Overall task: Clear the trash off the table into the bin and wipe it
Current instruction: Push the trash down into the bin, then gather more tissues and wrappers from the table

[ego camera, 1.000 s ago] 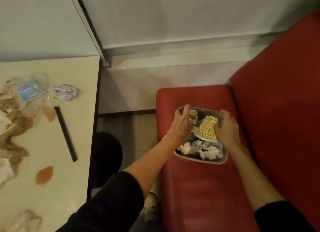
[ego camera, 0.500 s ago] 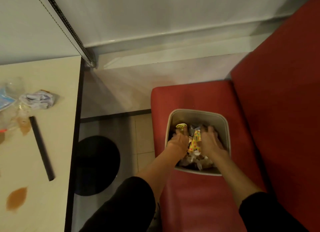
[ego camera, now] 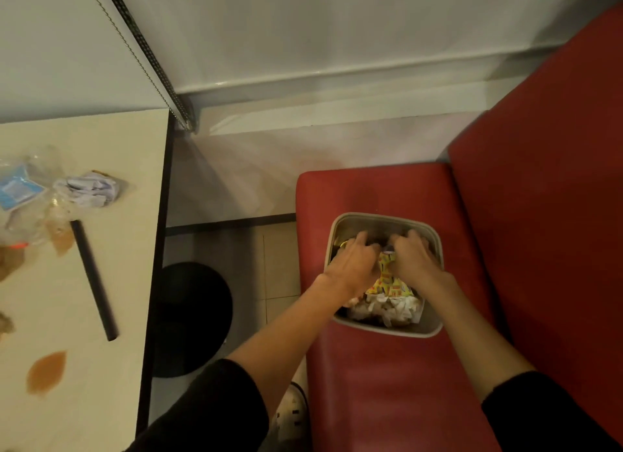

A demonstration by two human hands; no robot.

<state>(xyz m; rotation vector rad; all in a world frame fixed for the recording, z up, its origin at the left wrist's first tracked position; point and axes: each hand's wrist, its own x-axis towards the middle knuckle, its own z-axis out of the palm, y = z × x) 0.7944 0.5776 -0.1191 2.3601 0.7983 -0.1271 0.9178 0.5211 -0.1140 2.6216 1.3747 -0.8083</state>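
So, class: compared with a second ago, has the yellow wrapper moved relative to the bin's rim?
Yes. The yellow wrapper has gone down: earlier it stood up around the rim of the bin, now it sits inside, pressed between the left hand and right hand.

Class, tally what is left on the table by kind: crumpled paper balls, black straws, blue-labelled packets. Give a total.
Crumpled paper ball: 1
Black straw: 1
Blue-labelled packet: 1
Total: 3
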